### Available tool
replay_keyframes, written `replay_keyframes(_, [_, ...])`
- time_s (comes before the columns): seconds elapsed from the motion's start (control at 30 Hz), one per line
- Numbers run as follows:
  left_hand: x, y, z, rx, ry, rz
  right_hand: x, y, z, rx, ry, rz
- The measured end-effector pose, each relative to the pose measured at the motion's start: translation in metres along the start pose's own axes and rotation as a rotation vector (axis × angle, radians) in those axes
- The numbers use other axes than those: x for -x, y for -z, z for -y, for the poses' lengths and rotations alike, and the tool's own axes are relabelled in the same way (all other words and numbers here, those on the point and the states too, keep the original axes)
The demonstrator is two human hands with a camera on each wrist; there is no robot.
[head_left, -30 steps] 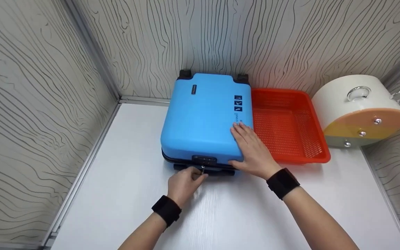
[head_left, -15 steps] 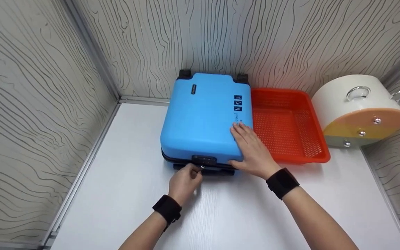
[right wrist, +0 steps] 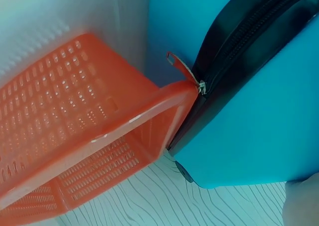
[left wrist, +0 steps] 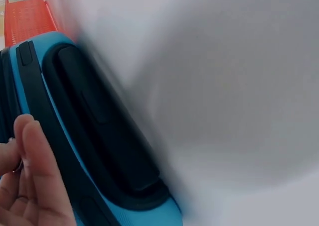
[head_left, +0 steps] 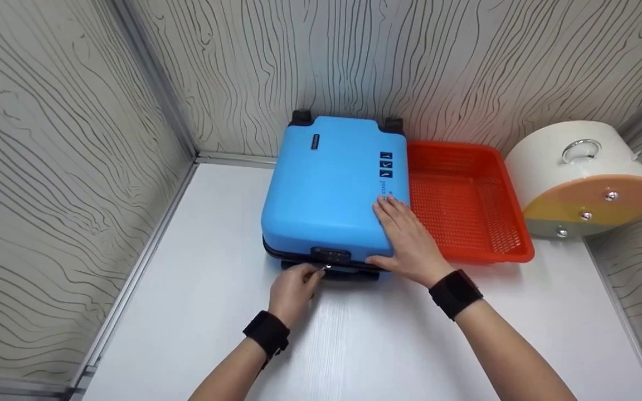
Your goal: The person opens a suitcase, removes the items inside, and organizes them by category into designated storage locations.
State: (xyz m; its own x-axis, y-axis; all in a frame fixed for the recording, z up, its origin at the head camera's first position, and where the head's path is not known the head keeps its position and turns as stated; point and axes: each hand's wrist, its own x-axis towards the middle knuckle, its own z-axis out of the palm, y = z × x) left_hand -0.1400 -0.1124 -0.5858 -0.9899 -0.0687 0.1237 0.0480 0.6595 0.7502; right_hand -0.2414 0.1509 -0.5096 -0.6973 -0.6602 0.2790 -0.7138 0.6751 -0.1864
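Before you, one back wall (head_left: 354, 61) — pale panel, dark wavy wood-grain lines. To your left, one left wall (head_left: 37, 167), matching pattern; to your right, one right wall (head_left: 641, 278), same pattern, partly in view. Where back and left panels meet, one grey corner strip (head_left: 151, 75), straight, metallic-looking. Below you, one white tabletop (head_left: 209, 228), faintly streaked, bordered on your left by a grey rail (head_left: 136, 268). Light: soft sheen on the tabletop; bluish and reddish tints on the back wall.
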Motion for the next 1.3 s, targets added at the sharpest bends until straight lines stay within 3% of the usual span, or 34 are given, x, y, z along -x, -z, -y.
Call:
replay_keyframes(0.27, [0.0,0.009,0.005,-0.04,-0.013,-0.01,0.0,0.001,0.0,-0.003,0.005,0.001])
replay_keyframes(0.93, [0.004,0.052,0.039,-0.091,0.046,-0.079,-0.001,0.0,-0.001,-0.037,0.001,-0.007])
replay_keyframes(1.3, [-0.001,0.079,0.065,-0.05,0.142,-0.133,0.0,-0.001,-0.003,-0.038,0.016,-0.022])
